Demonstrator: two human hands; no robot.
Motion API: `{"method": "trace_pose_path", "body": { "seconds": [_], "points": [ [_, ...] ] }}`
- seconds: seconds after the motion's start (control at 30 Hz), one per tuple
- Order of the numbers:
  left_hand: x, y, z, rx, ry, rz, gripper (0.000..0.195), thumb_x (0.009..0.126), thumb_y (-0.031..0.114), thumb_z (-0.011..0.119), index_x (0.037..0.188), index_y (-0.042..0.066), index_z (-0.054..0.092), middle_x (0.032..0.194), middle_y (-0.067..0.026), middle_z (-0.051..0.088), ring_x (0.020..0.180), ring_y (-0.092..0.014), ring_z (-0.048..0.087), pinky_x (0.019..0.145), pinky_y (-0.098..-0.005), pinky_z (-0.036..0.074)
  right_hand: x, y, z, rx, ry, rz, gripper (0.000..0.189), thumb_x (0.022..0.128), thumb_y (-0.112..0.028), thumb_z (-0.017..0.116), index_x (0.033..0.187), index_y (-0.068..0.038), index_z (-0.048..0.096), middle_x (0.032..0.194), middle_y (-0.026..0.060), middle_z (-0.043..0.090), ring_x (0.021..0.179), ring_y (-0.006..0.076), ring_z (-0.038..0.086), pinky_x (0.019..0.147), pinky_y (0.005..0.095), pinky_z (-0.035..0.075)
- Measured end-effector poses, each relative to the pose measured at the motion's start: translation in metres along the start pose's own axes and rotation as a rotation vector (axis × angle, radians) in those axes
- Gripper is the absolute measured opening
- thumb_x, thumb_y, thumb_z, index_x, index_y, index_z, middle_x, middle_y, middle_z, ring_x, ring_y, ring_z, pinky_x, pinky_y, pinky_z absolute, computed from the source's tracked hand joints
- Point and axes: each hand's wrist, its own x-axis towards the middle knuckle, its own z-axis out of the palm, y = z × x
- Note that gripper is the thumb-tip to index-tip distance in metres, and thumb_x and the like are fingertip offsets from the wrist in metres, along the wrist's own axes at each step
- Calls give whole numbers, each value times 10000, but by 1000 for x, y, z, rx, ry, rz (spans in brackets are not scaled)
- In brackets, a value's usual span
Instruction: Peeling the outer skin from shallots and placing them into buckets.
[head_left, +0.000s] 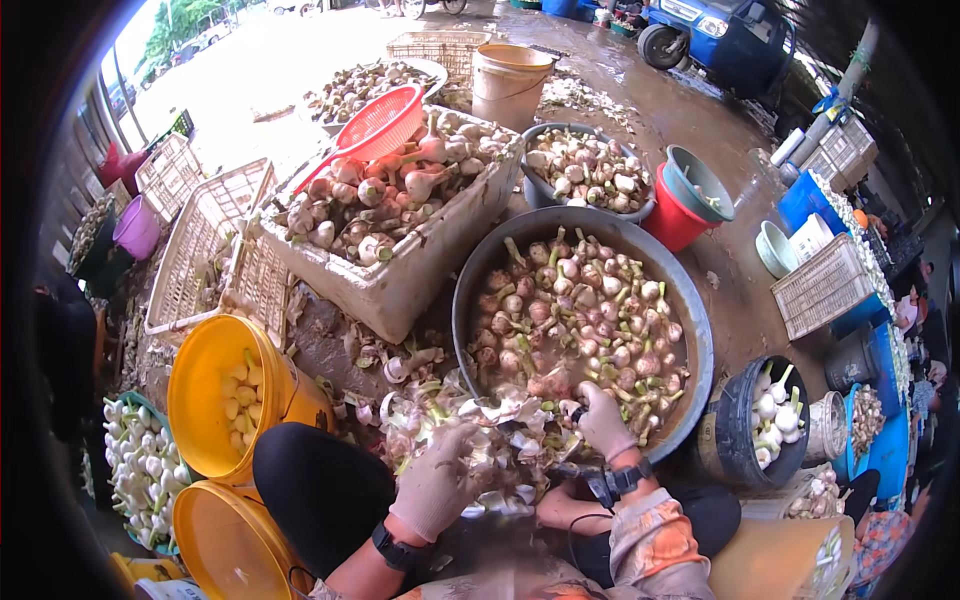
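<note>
My left hand, in a pale knit glove, is over a heap of garlic skins between my knees. Its fingers curl inward, and what they may hold is hidden. My right hand, gloved too, is at the near rim of a large grey tub. A small dark object shows at its bent fingers; I cannot tell whether it is gripped or worn. Many garlic bulbs with cut stems lie in the tub's brown water.
A foam box heaped with unpeeled garlic stands ahead, a red strainer on top. Yellow buckets stand at my left. On the right is a black bucket with peeled bulbs. Plastic crates lie at far left.
</note>
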Motion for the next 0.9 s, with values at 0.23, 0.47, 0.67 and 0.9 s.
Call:
{"method": "trace_pose_path", "body": {
  "seconds": [0.23, 0.47, 0.67, 0.9],
  "points": [
    [7, 17, 7, -377, -190, 258, 557, 825, 109, 735, 1317, 33, 487, 1173, -103, 572, 983, -140, 582, 862, -275, 492, -66, -108, -36, 247, -207, -349, 216, 854, -160, 697, 1008, -30, 619, 858, 86, 645, 794, 202, 647, 728, 301, 501],
    [-9, 31, 13, 5, 247, 426, 596, 671, 181, 862, 1167, 33, 566, 1016, -86, 624, 959, -193, 607, 840, -313, 491, -80, -134, 1, 794, -31, -160, 313, 961, -343, 585, 1001, -34, 552, 853, -25, 549, 802, 53, 490, 734, 218, 422],
    [-18, 34, 4, -465, 158, 223, 591, 671, 180, 870, 1157, 5, 581, 1068, -85, 650, 986, -145, 609, 871, -274, 488, -89, -146, 2, 889, -48, -104, 118, 956, -127, 559, 966, -10, 567, 859, 3, 586, 796, 67, 526, 723, 233, 456],
    [-19, 32, -12, -914, -157, 83, 380, 850, 217, 727, 1087, -50, 597, 933, -62, 647, 812, -117, 622, 720, -252, 515, -91, -135, -3, 702, -39, -251, 104, 894, 0, 563, 988, 9, 606, 878, 29, 609, 831, 105, 566, 758, 255, 470]
  ]
}}
